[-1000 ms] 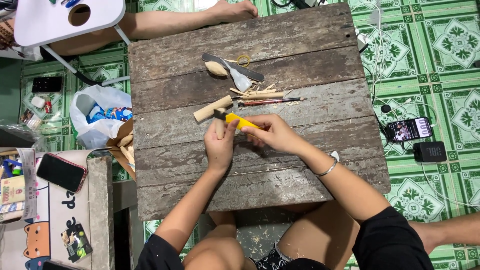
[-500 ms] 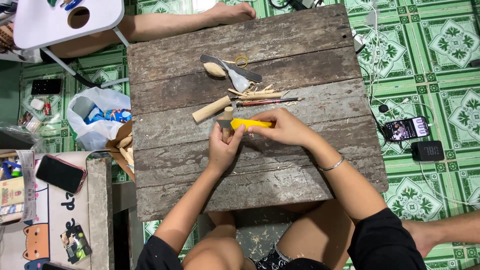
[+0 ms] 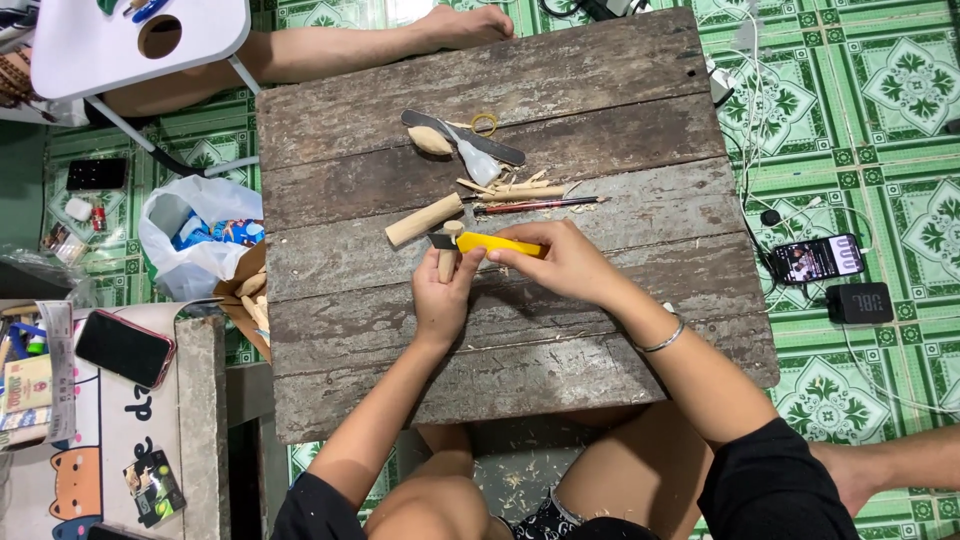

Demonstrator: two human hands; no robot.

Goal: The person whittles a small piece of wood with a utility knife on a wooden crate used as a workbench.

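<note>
From the head camera, the left hand (image 3: 440,295) grips a short wooden peg (image 3: 448,258) upright over the plank counter (image 3: 600,110), while the right hand (image 3: 565,262) clenches a yellow utility knife (image 3: 495,243), its blade at the peg's top. Shallow strokes away from the thumb look wisest (shavings (image 3: 510,185) already litter the boards). A second wooden dowel (image 3: 424,220) lies just beside.

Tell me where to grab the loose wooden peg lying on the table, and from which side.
Grip the wooden peg around its middle, from above. It lies flat and slanted on the planks, round and even in width, with bare wood along both long sides. The knife in the right hand crowds its upper end.
</note>
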